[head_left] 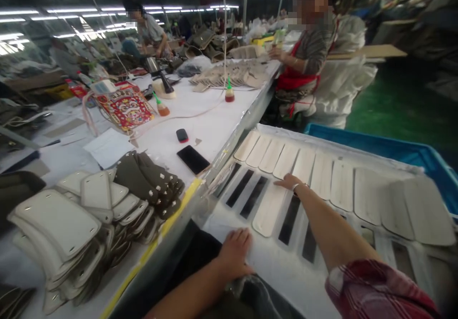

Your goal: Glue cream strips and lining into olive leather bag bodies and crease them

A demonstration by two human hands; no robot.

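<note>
My right hand (289,182) reaches forward and lies flat, fingers stretched, on a cream oblong panel (269,210) on the white sheet (286,271). Beside that panel are several black strips (253,196). A row of several more cream panels (304,164) lies overlapped beyond my hand. My left hand (236,252) rests palm down near the sheet's near edge, fingers together and flat, holding nothing.
A blue bin (393,149) edges the sheet on the right. To the left, a long white table (200,128) carries stacked cream and olive pieces (96,214), a black phone (193,159), glue bottles (229,92) and a patterned bag (125,106). A person in a red apron (304,66) works ahead.
</note>
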